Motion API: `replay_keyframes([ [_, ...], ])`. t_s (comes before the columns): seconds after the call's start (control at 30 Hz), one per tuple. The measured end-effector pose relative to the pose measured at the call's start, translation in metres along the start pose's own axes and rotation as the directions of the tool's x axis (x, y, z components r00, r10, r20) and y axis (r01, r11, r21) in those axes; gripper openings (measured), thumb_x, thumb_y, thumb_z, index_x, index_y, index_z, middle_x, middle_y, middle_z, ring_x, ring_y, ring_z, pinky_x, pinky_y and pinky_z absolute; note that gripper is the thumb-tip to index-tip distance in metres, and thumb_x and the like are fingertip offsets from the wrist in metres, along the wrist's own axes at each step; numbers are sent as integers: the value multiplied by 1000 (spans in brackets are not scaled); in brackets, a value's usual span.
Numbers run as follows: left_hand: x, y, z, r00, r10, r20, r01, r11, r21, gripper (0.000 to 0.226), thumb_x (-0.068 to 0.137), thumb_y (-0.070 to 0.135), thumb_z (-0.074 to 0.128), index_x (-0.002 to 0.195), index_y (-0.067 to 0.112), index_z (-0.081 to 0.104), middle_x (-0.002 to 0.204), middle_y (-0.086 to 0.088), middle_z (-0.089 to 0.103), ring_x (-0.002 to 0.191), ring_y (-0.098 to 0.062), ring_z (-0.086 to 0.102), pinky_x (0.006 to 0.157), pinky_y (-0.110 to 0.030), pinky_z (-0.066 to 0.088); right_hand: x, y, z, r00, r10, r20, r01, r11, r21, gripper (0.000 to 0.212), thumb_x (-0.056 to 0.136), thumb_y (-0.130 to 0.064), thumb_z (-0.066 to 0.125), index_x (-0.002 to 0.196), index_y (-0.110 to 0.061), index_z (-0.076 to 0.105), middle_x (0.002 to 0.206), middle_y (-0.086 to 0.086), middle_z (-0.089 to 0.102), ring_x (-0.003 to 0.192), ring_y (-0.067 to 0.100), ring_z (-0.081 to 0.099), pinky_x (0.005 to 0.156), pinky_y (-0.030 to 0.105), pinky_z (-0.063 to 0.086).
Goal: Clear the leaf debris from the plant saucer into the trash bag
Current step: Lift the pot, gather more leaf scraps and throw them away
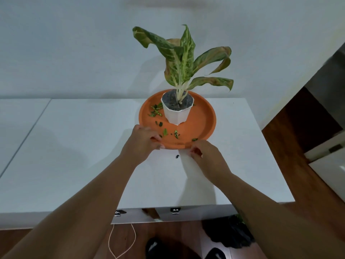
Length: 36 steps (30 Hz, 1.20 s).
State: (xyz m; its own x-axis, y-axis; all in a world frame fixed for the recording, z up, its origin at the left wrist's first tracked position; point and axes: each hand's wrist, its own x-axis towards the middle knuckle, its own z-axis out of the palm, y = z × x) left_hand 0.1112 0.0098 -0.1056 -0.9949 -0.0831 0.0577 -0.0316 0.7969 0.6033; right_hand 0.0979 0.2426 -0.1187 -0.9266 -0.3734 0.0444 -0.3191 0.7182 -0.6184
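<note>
An orange round plant saucer [202, 118] sits on the white table, with a white pot [177, 114] holding a green variegated plant [183, 58] at its back. Small green leaf scraps [155, 110] lie on the saucer left of the pot and along its near side [175, 133]. My left hand [143, 142] grips the saucer's near-left rim, thumb over the edge. My right hand [203, 156] touches the near-right rim with curled fingers. One dark scrap [177, 156] lies on the table between my hands. A black trash bag [228, 232] sits on the floor below the table's near edge.
The white table [74, 146] runs left, with a seam to a second surface. Its right edge drops to a wooden floor [302, 128]. A white cord [122, 242] and dark shoes [155, 247] are on the floor beneath me. A white wall stands behind the plant.
</note>
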Motion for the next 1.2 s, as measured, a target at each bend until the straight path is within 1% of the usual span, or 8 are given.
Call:
replay_keyframes([
  [0.2,-3,-1,3,1000,-25,-10,24,998,-50,25,71,32,81,91,19,75,90,4,62,107,-25,45,91,-41,43,-4,-4,20,996,4,89,-4,1000,3,21,87,-32,62,108,-32,65,94,-17,54,85,5,51,78,23,45],
  [0.43,-4,-3,6,1000,-22,-19,21,1000,-18,27,74,33,80,95,18,74,96,3,64,110,-23,44,89,-32,39,-9,-16,40,995,1,-97,-15,990,-137,9,85,-34,61,88,-32,69,84,-10,66,80,16,58,69,33,45],
  [0.53,-5,-4,7,1000,-18,-21,18,1000,7,27,75,34,79,97,19,73,101,3,65,114,-22,44,91,-32,40,-10,-14,39,996,3,-89,-15,990,-138,12,88,-27,57,82,-24,67,82,-6,64,77,18,58,68,36,47],
  [0.7,0,-3,-4,998,7,58,-12,997,78,34,75,41,77,102,21,72,106,1,65,115,-20,44,93,-34,42,-9,-5,28,999,42,-21,-43,999,-27,11,91,-15,50,86,-19,59,90,-5,60,83,13,55,75,33,50],
  [0.9,15,-8,-16,997,78,0,-78,996,46,32,77,49,72,88,19,72,88,8,66,94,-17,52,80,-33,45,12,-20,3,983,141,-115,-124,982,144,10,93,-19,54,83,-21,55,84,-5,57,76,9,52,64,18,38],
  [1.03,25,-20,-13,989,126,-80,-107,973,207,29,89,37,61,115,23,64,119,2,64,114,-24,51,96,-41,42,38,-25,-7,992,111,-60,-108,993,39,10,90,-18,58,87,-19,67,86,-5,64,83,15,57,71,27,45],
  [1.1,28,-26,-10,994,72,-77,-59,985,160,37,92,28,56,128,19,55,132,-3,56,123,-28,45,101,-41,41,45,-26,-10,995,95,36,-91,991,-94,17,90,-17,56,92,-23,72,91,-9,67,92,15,57,81,28,40],
  [1.2,33,-34,-7,994,-50,-92,57,996,66,48,93,28,54,138,14,44,144,-6,46,132,-29,39,107,-43,40,54,-27,-10,996,78,53,-64,973,-222,17,90,-16,56,95,-21,72,95,-8,62,98,14,54,84,27,33],
])
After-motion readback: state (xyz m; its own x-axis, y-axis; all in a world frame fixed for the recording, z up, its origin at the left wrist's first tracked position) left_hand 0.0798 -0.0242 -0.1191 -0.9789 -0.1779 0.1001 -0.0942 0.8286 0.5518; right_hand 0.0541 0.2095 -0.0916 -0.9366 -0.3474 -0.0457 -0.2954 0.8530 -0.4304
